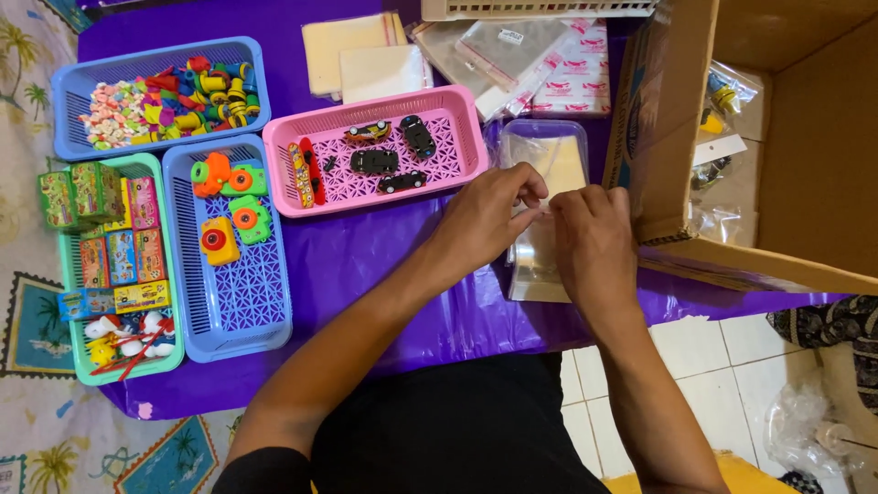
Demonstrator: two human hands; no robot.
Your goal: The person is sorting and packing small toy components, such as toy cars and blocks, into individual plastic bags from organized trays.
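left hand (489, 215): fingers pinched on upper edge of clear plastic bag (540, 261); thumb and forefinger tips pressed together at the bag mouth
right hand (594, 242): fingers curled, pinching same bag edge just beside left fingertips; palm covering bag's right side
clear plastic bag: flat on purple table cover (384, 284), between pink basket and cardboard box; lower end near table edge; contents not readable
bag stack (549, 151): more clear bags lying just beyond the held one (top one partly under the fingers)
cardboard box (786, 137): open, right of hands, touching right hand's side; filled small bags visible inside
pink basket (457, 114): left of hands; small toy cars (375, 162) inside, mostly black
blue basket (229, 311): near left; toy cameras (229, 206) in orange, green, yellow
green basket (123, 370): far left; small printed boxes on top, white toys at near end
far blue basket (69, 96): top left; mixed small colourful pieces
flat packets (361, 55): far edge, pale, stacked beside more clear bags
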